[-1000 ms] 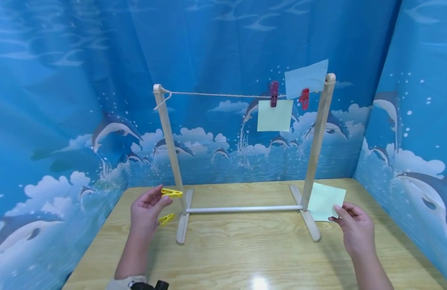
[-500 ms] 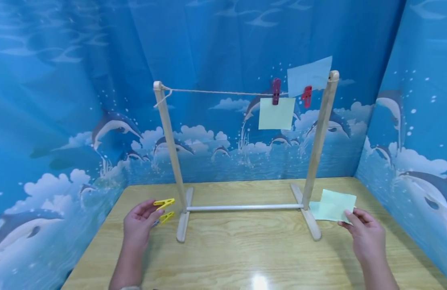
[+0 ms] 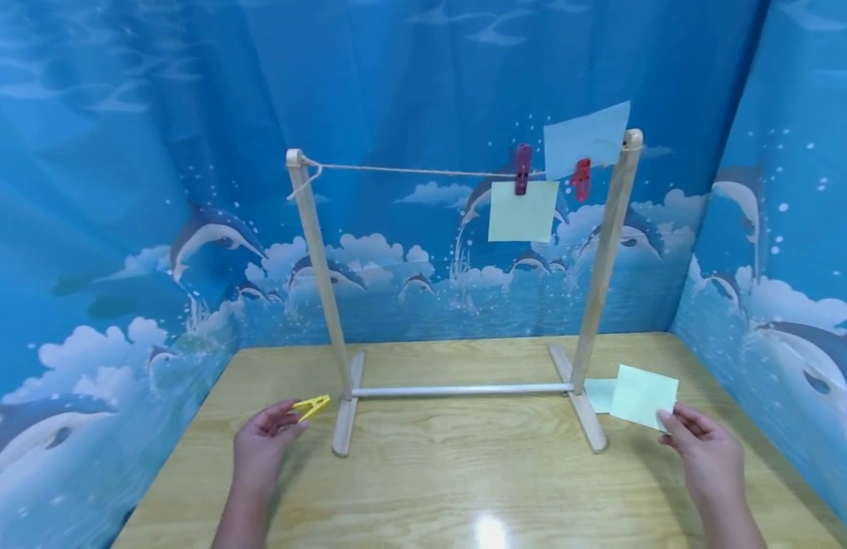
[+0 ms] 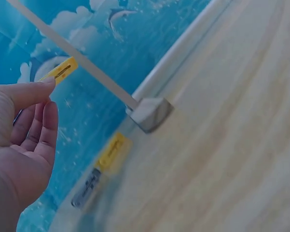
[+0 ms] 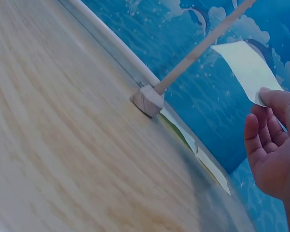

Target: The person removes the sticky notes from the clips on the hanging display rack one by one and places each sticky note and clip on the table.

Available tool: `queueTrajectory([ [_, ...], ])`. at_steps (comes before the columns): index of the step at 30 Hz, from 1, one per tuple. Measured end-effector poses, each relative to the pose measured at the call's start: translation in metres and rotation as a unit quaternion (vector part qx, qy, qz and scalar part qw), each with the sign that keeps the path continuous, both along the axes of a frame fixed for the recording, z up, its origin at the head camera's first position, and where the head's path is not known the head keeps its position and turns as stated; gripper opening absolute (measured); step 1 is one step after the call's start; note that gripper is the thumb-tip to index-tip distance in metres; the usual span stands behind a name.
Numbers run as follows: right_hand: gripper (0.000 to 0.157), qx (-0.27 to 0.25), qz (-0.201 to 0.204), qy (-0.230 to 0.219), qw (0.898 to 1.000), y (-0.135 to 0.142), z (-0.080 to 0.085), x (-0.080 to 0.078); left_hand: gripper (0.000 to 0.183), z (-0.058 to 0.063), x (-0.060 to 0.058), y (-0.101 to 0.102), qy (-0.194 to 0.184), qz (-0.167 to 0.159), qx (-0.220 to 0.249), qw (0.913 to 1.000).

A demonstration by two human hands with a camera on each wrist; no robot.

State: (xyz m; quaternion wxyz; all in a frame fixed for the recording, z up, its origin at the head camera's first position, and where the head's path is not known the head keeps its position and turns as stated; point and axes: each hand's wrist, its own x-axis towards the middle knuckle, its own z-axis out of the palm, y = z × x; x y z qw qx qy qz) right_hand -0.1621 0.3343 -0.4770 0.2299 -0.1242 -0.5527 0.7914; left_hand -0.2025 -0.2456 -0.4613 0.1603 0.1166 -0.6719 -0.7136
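A wooden stand [image 3: 604, 274] rises from the surface [image 3: 457, 473]; its string [image 3: 409, 170] carries a pale green note [image 3: 523, 213] under a purple peg [image 3: 522, 169], and a tilted blue sheet [image 3: 584, 141] with a red peg [image 3: 582, 180] near the right post. A grey peg [image 4: 86, 187] and a spare yellow peg [image 4: 111, 151] lie near the left foot; loose paper [image 3: 599, 395] lies beside the right — partly covered in the head view. Both hands are pinching: the left hand [image 3: 261, 442] a raised yellow peg [image 4: 62, 70], the right hand [image 3: 707, 450] a green slip [image 3: 643, 395].

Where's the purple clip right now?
In the head view, the purple clip is on the string, right of center, at the top edge of a pale green note, left of the red clip.
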Motion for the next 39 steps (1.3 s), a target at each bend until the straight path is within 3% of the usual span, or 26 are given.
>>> queueTrajectory([
  [4, 0.023, 0.029, 0.004, -0.033, 0.999, 0.01, -0.004, 0.001, 0.047, -0.009, 0.002, -0.005, -0.041, 0.01, -0.051, 0.9978],
  [8, 0.02, 0.089, 0.018, -0.086, 0.992, 0.018, -0.008, 0.004, 0.047, -0.018, 0.004, -0.01, -0.057, 0.007, -0.071, 0.9958],
  [15, 0.02, 0.172, 0.032, -0.152, 0.973, 0.027, -0.017, 0.005, 0.052, -0.031, 0.011, -0.021, -0.113, -0.014, -0.14, 0.9837],
  [20, 0.014, 0.217, 0.038, -0.165, 0.961, 0.031, -0.024, 0.003, 0.051, -0.036, 0.013, -0.026, -0.132, -0.031, -0.186, 0.973],
  [24, 0.011, 0.266, 0.044, -0.177, 0.947, 0.035, -0.028, 0.0, 0.05, -0.039, 0.01, -0.028, -0.137, -0.038, -0.212, 0.9669],
  [26, 0.016, 0.29, 0.043, -0.183, 0.939, 0.036, -0.029, -0.001, 0.05, -0.04, 0.009, -0.028, -0.136, -0.039, -0.224, 0.9642],
  [32, 0.05, 0.341, 0.046, -0.187, 0.92, 0.037, -0.032, -0.008, 0.047, -0.043, 0.003, -0.029, -0.137, -0.033, -0.257, 0.9561],
  [39, 0.055, 0.417, 0.048, -0.182, 0.889, 0.037, -0.037, -0.009, 0.045, -0.043, 0.002, -0.027, -0.145, -0.034, -0.27, 0.9514],
])
